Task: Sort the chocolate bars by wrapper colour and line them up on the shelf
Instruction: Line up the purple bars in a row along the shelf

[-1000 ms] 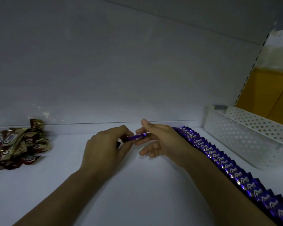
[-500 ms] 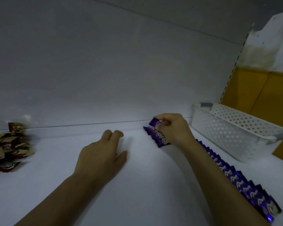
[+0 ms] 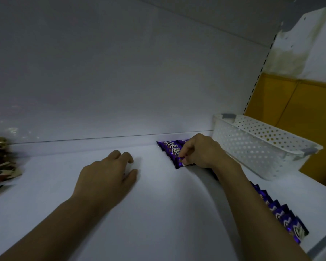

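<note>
Left hand (image 3: 105,176) and right hand (image 3: 199,153) are both down on the shelf (image 3: 158,232), and the sorting looks roughly half done. At the far left a pile of brown and gold bars (image 3: 0,164) lies in a loose heap, not lined up, so that colour is probably the work left. On the right a row of purple bars (image 3: 282,217) runs overlapped from the near right edge to the back wall, partly hidden under the right forearm. It looks close to complete. Beyond it stands a white basket (image 3: 252,147); whether anything is inside cannot be seen.

As for pose, the left hand rests palm down mid-shelf, fingers loosely curled, holding nothing. The right hand reaches to the far end of the row, fingers and thumb bent, pinching a purple bar (image 3: 178,163) at its edge, seemingly setting it among its neighbours.
</note>
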`<action>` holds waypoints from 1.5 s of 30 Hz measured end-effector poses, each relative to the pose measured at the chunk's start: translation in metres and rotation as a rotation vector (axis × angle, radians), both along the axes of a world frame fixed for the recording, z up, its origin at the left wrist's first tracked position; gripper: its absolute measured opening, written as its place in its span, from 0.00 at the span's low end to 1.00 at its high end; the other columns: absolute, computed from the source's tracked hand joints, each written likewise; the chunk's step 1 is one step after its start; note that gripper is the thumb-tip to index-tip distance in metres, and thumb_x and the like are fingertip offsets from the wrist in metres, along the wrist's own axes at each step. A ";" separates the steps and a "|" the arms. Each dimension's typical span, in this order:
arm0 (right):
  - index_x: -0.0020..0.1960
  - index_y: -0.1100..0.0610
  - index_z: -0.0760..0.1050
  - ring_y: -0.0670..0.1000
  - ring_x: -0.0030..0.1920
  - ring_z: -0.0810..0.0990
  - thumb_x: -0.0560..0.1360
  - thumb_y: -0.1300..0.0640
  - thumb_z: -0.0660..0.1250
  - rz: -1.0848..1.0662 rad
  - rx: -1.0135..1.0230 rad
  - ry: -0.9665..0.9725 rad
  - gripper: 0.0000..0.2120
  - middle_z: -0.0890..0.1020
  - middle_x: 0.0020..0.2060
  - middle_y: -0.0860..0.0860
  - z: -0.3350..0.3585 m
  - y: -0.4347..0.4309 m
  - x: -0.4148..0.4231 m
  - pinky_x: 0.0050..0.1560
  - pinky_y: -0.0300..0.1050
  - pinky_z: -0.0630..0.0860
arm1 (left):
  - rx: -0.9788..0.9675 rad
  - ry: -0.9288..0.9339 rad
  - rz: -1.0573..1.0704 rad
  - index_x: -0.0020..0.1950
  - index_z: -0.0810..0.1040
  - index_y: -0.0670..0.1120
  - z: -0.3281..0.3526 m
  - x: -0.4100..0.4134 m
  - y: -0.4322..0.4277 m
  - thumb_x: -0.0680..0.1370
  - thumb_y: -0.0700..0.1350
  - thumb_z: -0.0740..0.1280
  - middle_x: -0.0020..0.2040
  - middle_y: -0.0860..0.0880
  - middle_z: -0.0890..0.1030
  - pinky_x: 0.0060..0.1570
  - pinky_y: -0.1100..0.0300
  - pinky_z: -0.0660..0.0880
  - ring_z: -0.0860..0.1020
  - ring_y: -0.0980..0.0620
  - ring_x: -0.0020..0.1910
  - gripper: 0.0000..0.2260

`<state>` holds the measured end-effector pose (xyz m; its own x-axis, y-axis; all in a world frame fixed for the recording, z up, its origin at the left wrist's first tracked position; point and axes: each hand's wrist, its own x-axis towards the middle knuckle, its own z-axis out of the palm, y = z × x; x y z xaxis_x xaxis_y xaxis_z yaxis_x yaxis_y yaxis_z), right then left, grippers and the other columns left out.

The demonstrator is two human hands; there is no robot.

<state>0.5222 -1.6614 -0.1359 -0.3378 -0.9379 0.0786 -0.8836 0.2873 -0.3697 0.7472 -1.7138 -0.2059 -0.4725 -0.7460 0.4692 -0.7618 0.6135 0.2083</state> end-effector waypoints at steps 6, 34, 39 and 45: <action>0.47 0.49 0.83 0.50 0.53 0.78 0.67 0.58 0.76 0.032 -0.011 0.042 0.10 0.80 0.45 0.46 -0.004 -0.005 -0.001 0.62 0.50 0.71 | 0.017 0.004 -0.002 0.64 0.67 0.59 0.001 -0.001 0.000 0.79 0.61 0.53 0.48 0.59 0.67 0.44 0.59 0.74 0.77 0.53 0.45 0.16; 0.43 0.51 0.76 0.45 0.36 0.79 0.69 0.54 0.75 0.488 -0.252 -0.785 0.08 0.81 0.36 0.51 -0.057 -0.018 0.113 0.39 0.40 0.73 | 1.295 1.671 -0.457 0.63 0.77 0.48 0.035 0.006 0.003 0.81 0.49 0.56 0.58 0.49 0.82 0.70 0.47 0.65 0.73 0.52 0.67 0.15; 0.45 0.52 0.78 0.47 0.39 0.81 0.68 0.60 0.76 0.534 -0.258 -0.887 0.09 0.82 0.36 0.49 -0.048 -0.023 0.116 0.43 0.41 0.77 | 1.219 1.561 -0.407 0.64 0.78 0.54 0.036 0.012 -0.004 0.80 0.55 0.56 0.65 0.49 0.78 0.66 0.48 0.69 0.71 0.52 0.68 0.17; 0.60 0.40 0.73 0.43 0.45 0.79 0.67 0.60 0.75 0.653 -0.365 -0.583 0.27 0.79 0.47 0.40 -0.048 -0.017 0.111 0.47 0.36 0.75 | 1.409 1.492 -0.267 0.74 0.63 0.55 0.036 0.013 0.000 0.72 0.71 0.54 0.68 0.47 0.74 0.50 0.49 0.76 0.78 0.46 0.59 0.34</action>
